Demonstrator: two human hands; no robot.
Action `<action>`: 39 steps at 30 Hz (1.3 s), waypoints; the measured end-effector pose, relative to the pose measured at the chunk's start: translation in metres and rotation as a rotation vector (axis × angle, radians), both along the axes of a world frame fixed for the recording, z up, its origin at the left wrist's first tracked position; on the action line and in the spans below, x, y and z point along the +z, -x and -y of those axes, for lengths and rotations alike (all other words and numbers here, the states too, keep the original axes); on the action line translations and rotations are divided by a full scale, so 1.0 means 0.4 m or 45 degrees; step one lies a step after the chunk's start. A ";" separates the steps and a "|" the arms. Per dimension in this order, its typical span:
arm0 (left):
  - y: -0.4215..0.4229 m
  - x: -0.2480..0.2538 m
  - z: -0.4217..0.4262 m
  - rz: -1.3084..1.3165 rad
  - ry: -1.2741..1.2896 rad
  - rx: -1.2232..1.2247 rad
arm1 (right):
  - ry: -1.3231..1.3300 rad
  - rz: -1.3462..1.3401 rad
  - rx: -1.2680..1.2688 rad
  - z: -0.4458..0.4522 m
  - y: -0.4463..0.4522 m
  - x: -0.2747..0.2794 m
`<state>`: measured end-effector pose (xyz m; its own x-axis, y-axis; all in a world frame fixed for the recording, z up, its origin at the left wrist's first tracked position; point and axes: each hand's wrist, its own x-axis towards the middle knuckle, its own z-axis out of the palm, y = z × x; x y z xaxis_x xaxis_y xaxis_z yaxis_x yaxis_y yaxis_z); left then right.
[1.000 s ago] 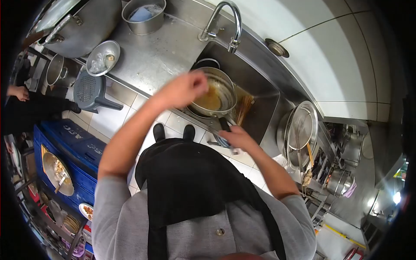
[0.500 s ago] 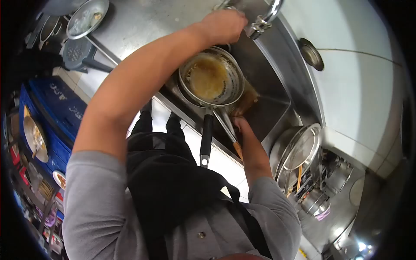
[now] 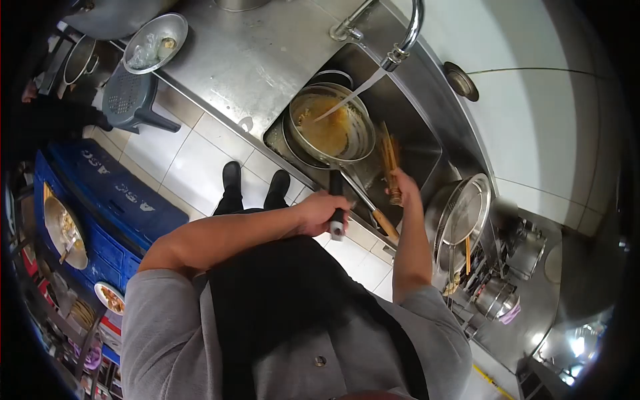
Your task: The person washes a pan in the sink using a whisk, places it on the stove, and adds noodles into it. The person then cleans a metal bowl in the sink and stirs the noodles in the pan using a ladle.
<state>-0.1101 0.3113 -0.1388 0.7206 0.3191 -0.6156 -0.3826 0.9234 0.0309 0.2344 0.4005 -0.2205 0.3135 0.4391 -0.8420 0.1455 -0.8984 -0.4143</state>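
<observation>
My left hand is closed round the black handle of a frying pan. The pan sits in a metal sink, with brownish, dirty liquid inside it. Water from the faucet runs in a stream into the pan. To the right of the pan, my right hand grips a bamboo wok brush, its bristles pointing away from me above the sink. Beneath the pan lies other cookware, partly hidden. A wooden-handled tool leans out over the sink's near edge, between my two hands.
The steel counter adjoins the sink on the left, bearing a bowl with plastic wrap. Strainers and pots stand to the right. On the floor side are a grey stool and a blue bin.
My left hand has come down from the faucet to the pan handle. Water now flows into the pan. My right hand has risen into clearer view with the brush.
</observation>
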 end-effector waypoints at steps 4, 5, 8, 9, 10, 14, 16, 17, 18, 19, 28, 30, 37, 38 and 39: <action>0.146 0.008 -0.034 -0.182 -0.127 -0.053 | -0.338 -0.474 -0.378 0.055 0.076 0.233; 0.174 -0.004 -0.037 -0.206 -0.150 -0.069 | -0.310 -0.500 -0.406 0.066 0.096 0.263; 0.192 0.014 -0.040 -0.280 -0.198 -0.120 | -0.231 -0.486 -0.456 0.065 0.170 0.347; 0.194 0.021 -0.043 -0.340 -0.222 -0.147 | -0.260 -0.539 -0.429 0.057 0.191 0.364; 0.193 0.021 -0.043 -0.338 -0.227 -0.150 | -0.288 -0.591 -0.397 0.046 0.204 0.373; 0.196 0.010 -0.064 -0.268 -0.075 -0.078 | -0.484 -0.120 0.329 -0.001 0.270 0.356; 0.193 0.007 -0.078 -0.163 0.068 -0.036 | -0.352 -0.141 0.551 -0.036 0.266 0.297; 0.187 0.009 -0.080 -0.179 0.054 -0.033 | -0.484 0.118 1.121 -0.052 0.236 0.208; 0.180 0.009 -0.083 -0.194 0.038 -0.030 | -0.608 0.387 1.689 -0.071 0.215 0.154; 0.172 0.009 -0.079 -0.220 0.006 -0.020 | -0.602 0.380 1.692 -0.101 0.217 0.163; 0.175 0.023 -0.091 -0.386 -0.073 0.009 | -0.177 0.147 1.817 -0.316 0.404 0.131; 0.172 0.017 -0.086 -0.372 -0.060 0.003 | -0.225 0.211 2.023 -0.268 0.420 0.210; 0.178 0.021 -0.096 -0.324 -0.043 0.035 | -0.100 0.529 2.047 -0.354 0.390 0.149; 0.178 0.025 -0.099 -0.324 -0.040 0.040 | -0.099 0.527 2.052 -0.345 0.396 0.142; 0.177 0.031 -0.099 -0.344 -0.048 0.040 | -0.039 0.409 2.112 -0.316 0.420 0.178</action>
<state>-0.1807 0.3508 -0.1266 0.5211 0.3648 -0.7717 -0.3840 0.9076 0.1698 0.0665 0.5270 -0.1492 -0.3250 0.4608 -0.8259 0.9317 0.3059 -0.1960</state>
